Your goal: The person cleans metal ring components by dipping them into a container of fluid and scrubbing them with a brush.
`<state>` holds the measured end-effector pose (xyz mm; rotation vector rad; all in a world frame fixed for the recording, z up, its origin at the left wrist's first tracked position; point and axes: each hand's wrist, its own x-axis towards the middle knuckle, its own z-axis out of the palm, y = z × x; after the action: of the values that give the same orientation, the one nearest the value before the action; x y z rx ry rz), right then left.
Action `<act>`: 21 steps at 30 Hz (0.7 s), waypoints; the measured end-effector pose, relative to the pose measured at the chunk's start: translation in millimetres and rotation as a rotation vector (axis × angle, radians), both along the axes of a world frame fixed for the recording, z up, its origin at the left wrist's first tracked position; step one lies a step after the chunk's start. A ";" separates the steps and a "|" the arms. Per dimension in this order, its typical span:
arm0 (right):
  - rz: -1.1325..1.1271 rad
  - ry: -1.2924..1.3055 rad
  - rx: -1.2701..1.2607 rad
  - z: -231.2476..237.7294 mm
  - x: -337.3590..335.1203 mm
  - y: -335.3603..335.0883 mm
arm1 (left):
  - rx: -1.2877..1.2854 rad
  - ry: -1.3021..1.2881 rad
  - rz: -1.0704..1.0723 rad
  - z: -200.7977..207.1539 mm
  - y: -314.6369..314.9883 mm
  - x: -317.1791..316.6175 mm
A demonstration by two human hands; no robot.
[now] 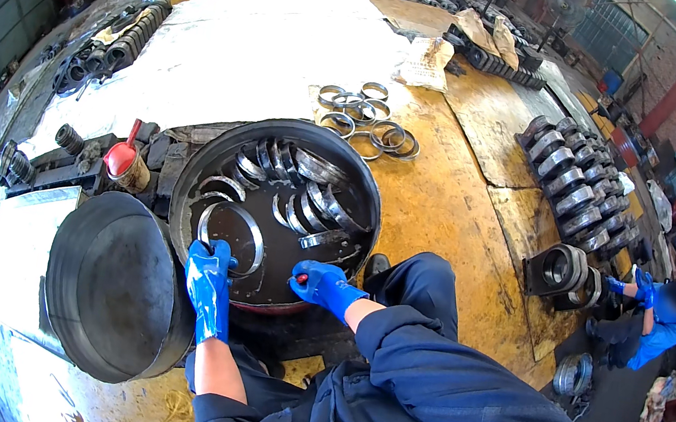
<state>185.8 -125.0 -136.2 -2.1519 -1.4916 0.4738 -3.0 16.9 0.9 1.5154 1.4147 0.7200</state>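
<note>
In a blue glove, my left hand [209, 270] is closed on the near left edge of a shiny metal ring [261, 239], tilted up over a wide round basin [190, 163]. Also gloved in blue, my right hand [330, 288] is closed at the basin's near right rim. A small red end [302, 278], perhaps of a handle, pokes out of that fist; the rest of it is hidden. Dark liquid lies in the basin, and several curved metal half-rings [303, 213] stand or lean in it beyond my hands.
An empty-looking round metal tub [112, 291] leans beside the basin's left. Several finished-looking rings [370, 115] lie on the yellowish floor beyond it. A red scoop [123, 153] sits in a can at left. Rows of metal housings [574, 181] and a co-worker [661, 320] are at right.
</note>
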 end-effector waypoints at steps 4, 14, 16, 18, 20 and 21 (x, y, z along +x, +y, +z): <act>-0.022 -0.001 0.068 2.4 -2.1 -2.2 | -0.005 0.000 0.015 3.9 -1.3 2.4; -0.028 -0.021 0.097 5.7 -3.1 -3.2 | -0.024 -0.011 -0.022 7.6 -3.2 2.0; -0.023 -0.022 0.070 5.9 -3.2 -2.2 | -0.020 -0.012 -0.020 8.3 -3.7 1.8; -0.022 -0.023 0.062 5.2 -3.0 -1.8 | -0.018 -0.014 -0.017 10.6 -5.2 2.3; -0.023 -0.024 0.072 3.5 -2.4 -2.1 | -0.014 -0.018 -0.022 8.3 -4.4 2.1; -0.021 -0.023 0.075 2.6 -2.0 -2.2 | -0.011 -0.020 -0.024 7.5 -4.1 2.3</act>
<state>183.8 -127.1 -133.6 -2.1201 -1.4741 0.3808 -0.7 12.7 8.4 1.5103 1.3811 0.7096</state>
